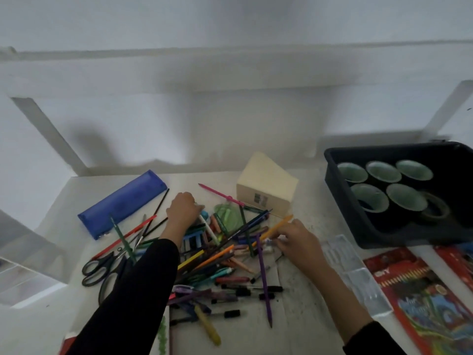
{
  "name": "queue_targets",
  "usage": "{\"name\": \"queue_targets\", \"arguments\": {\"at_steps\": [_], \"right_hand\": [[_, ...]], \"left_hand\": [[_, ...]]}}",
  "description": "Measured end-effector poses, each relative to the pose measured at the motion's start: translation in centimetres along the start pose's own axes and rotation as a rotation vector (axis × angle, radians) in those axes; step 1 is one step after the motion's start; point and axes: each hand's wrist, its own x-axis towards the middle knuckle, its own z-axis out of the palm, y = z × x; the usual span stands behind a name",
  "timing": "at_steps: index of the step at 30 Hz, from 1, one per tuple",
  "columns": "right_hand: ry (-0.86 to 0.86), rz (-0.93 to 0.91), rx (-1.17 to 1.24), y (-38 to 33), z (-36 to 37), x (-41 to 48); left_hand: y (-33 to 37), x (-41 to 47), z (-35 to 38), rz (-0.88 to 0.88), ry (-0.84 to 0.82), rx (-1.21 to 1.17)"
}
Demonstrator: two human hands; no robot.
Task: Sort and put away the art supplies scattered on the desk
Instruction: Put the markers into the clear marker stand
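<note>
Two hands work the pile of pens and pencils (217,260) heaped mid-desk (307,321), between a blue pencil case (122,203) and a black tray (332,175) of cups. From my feed, the left hand (183,206) reaches over the pile's far edge with its fingers curled down by a white marker (208,228); I can't tell whether they grasp anything. The right hand (297,242) pinches a small pale piece (269,243), blurred, just beside an orange pencil (277,226). Scissors (102,270) lie by the left sleeve.
</note>
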Motion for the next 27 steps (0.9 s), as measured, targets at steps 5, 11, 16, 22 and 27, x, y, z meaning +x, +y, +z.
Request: {"name": "queue_targets", "arguments": {"at_steps": [5, 11, 16, 22, 27], "right_hand": [[-0.199, -0.072, -0.228, -0.7, 0.3, 1.2], [-0.189, -0.073, -0.201, 0.2, 0.5, 1.2], [-0.172, 0.000, -0.028, 1.4, -1.3, 0.9], [0.016, 0.078, 0.632, 1.1, -4.5, -0.3], [0.192, 0.060, 0.810, -1.7, -5.0, -1.5]], "left_hand": [[0.0, -0.1, 0.4, -0.029, 0.113, -0.077], [1.1, -1.9, -1.4, 0.038, 0.349, -0.386], [2.5, -4.6, -3.3, 0.141, 0.382, -0.497], [2.4, -7.4, -5.2, 0.245, 0.381, -0.568], [0.8, -9.4, -6.5, 0.324, 0.432, -0.625]]}}
